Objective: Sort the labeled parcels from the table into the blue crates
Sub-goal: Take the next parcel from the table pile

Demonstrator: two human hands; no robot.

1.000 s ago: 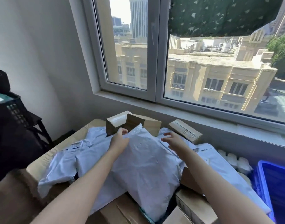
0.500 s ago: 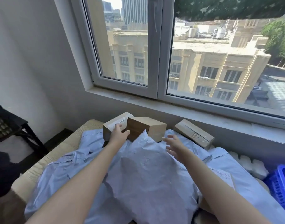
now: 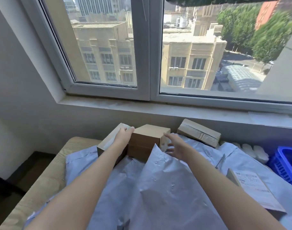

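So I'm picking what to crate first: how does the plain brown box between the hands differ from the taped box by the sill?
The brown box is blocky and untaped; the taped box is longer and flatter. The brown one sits between the left hand and right hand; the taped one lies apart, untouched. Both are cardboard.

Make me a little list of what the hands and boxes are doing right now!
left hand: on the brown cardboard box's left side
right hand: open, beside the box's right side
taped box: against the wall under the window
blue crate: far right
grey mailer bags: covering the table
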